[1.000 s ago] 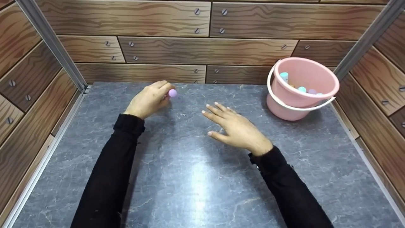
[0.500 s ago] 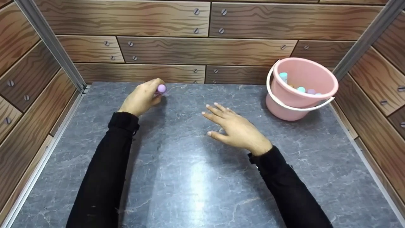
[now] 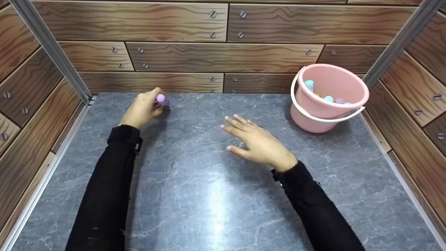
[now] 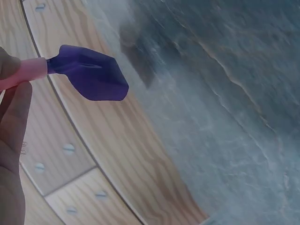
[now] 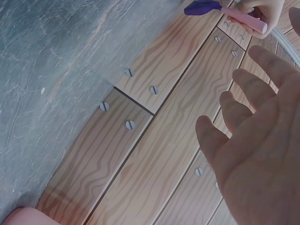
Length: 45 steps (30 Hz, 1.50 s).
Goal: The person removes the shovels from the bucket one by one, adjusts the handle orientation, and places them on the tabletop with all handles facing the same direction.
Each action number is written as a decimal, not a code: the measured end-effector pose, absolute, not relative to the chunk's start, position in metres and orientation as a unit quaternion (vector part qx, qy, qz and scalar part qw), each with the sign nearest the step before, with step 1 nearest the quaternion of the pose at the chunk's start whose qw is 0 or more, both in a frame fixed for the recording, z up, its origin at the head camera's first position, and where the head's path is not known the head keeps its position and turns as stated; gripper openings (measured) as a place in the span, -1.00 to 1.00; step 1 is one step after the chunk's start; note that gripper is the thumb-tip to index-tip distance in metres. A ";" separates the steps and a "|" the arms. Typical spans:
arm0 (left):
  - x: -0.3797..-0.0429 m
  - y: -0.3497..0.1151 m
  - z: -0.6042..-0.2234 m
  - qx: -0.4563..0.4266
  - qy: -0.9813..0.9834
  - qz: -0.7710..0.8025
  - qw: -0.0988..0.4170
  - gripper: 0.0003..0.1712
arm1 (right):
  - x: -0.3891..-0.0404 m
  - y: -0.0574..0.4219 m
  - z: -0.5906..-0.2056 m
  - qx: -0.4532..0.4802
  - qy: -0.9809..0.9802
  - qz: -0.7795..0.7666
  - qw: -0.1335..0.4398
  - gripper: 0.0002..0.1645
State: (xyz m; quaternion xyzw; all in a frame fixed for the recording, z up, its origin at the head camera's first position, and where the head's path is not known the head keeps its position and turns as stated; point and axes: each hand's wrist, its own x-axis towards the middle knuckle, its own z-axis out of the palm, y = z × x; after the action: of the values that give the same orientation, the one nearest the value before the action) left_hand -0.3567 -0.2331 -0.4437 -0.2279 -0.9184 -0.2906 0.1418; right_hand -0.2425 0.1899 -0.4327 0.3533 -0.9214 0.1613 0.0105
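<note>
My left hand (image 3: 141, 107) grips a small toy shovel (image 4: 91, 72) by its pink handle, near the back left of the table. The shovel's purple blade points down toward the table in the head view, largely behind the handle end. In the left wrist view the thumb and fingers close round the handle at the left edge. My right hand (image 3: 259, 143) is held over the middle of the table with fingers spread, holding nothing. From the right wrist view, the whole shovel (image 5: 243, 18) shows in the left hand at the top.
A pink bucket (image 3: 315, 122) with a white handle (image 3: 313, 118) stands at the back right, with several light blue, purple and orange pieces inside. Wood-patterned walls (image 3: 177, 55) with metal corner posts enclose the grey marbled table (image 3: 188, 167) at the back and sides.
My left hand has moved left with the shovel and turned it, so some of the purple blade now shows. The right hand stays in place.
</note>
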 end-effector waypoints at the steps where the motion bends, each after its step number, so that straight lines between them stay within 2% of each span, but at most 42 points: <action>1: -0.357 -0.237 -0.445 -0.220 -0.919 -0.296 0.140 -0.63 | -0.242 0.190 -0.433 0.354 -0.921 0.162 0.010 -0.11; 10: -0.357 -0.259 -0.450 -0.179 -0.921 -0.320 0.134 -0.61 | -0.242 0.191 -0.435 0.354 -0.920 0.168 0.009 -0.13; 18: -0.351 -0.264 -0.449 -0.158 -0.930 -0.312 0.114 -0.68 | -0.241 0.191 -0.438 0.351 -0.920 0.173 0.005 -0.14; 32: -0.352 -0.263 -0.468 -0.099 -0.938 -0.301 0.136 -0.83 | -0.242 0.192 -0.437 0.345 -0.923 0.170 0.006 -0.15; 39: -0.355 -0.257 -0.472 -0.094 -0.952 -0.266 0.121 -0.72 | -0.242 0.193 -0.435 0.341 -0.925 0.167 0.002 -0.15; 45: -0.355 -0.249 -0.475 -0.084 -0.969 -0.218 0.082 -0.65 | -0.243 0.192 -0.434 0.342 -0.924 0.172 0.001 -0.15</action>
State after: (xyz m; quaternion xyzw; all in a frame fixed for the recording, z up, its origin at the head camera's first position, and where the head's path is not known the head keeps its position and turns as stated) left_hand -0.3551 -0.2488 -0.4748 -0.0836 -0.9690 -0.2178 0.0818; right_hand -0.2431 0.1924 -0.4337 0.3417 -0.9239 0.1723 0.0006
